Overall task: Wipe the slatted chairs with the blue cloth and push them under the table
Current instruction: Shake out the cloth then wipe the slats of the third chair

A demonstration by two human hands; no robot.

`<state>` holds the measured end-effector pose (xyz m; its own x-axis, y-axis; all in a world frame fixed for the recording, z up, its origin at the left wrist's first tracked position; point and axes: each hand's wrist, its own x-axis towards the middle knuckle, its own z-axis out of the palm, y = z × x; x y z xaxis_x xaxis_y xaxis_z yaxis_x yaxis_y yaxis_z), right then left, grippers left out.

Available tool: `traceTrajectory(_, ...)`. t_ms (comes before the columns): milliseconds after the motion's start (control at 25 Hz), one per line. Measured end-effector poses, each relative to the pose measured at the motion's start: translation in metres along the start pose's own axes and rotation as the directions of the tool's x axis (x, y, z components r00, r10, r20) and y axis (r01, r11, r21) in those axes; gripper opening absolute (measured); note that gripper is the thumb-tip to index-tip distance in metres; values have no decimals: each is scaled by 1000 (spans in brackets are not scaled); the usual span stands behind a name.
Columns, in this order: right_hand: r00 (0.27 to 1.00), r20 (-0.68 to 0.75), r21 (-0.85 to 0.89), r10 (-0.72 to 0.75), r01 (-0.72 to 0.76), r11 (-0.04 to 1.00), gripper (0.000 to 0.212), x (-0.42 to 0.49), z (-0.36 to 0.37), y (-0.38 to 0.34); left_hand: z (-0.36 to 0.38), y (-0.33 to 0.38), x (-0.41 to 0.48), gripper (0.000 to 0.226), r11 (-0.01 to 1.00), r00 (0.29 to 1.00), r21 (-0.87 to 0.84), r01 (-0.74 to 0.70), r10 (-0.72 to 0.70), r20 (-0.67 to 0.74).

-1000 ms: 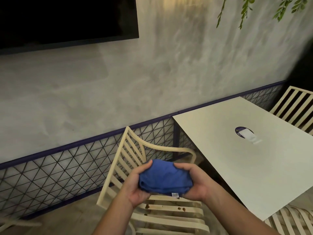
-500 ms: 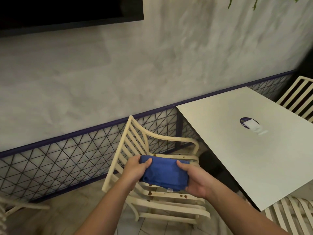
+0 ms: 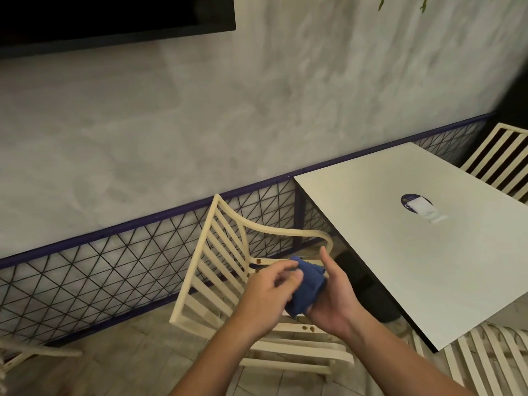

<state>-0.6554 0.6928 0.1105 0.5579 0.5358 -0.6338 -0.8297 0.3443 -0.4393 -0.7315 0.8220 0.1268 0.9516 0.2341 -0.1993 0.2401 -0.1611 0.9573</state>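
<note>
The right hand [image 3: 334, 295] cups the bunched blue cloth [image 3: 307, 287] against its palm, thumb raised and lower fingers curled under the fabric. Just left of it, the left hand [image 3: 268, 290] curls its fingers onto the cloth's other side and grips it too. Directly beneath both hands stands a cream slatted chair [image 3: 211, 270], with brown spots [image 3: 308, 328] on its seat slats. Right of the right hand is the white table [image 3: 371, 238]. A far chair [image 3: 497, 161] stands beyond the table, and a near chair [image 3: 485, 364] is at its closest corner.
</note>
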Motion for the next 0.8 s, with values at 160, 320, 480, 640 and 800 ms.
traceTrajectory(160,1000,-18,62,-14,16,998,55,-1,4,7,-2,-8,0,53,726,969,653,-215,240,52)
traceTrajectory(320,998,14,21,-53,53,998,53,0,5,12,-3,-12,2,13,810,951,556,-185,291,-107)
traceTrajectory(480,996,26,-35,-82,83,996,55,5,2,17,-19,-5,6,17,909,928,411,-74,213,-305)
traceTrajectory(640,992,66,-108,-110,117,987,60,2,15,18,-8,-1,12,12,811,948,536,-234,312,-59)
traceTrajectory(800,983,77,-139,-164,173,975,43,-3,22,16,-3,-5,17,20,791,958,550,-268,277,69)
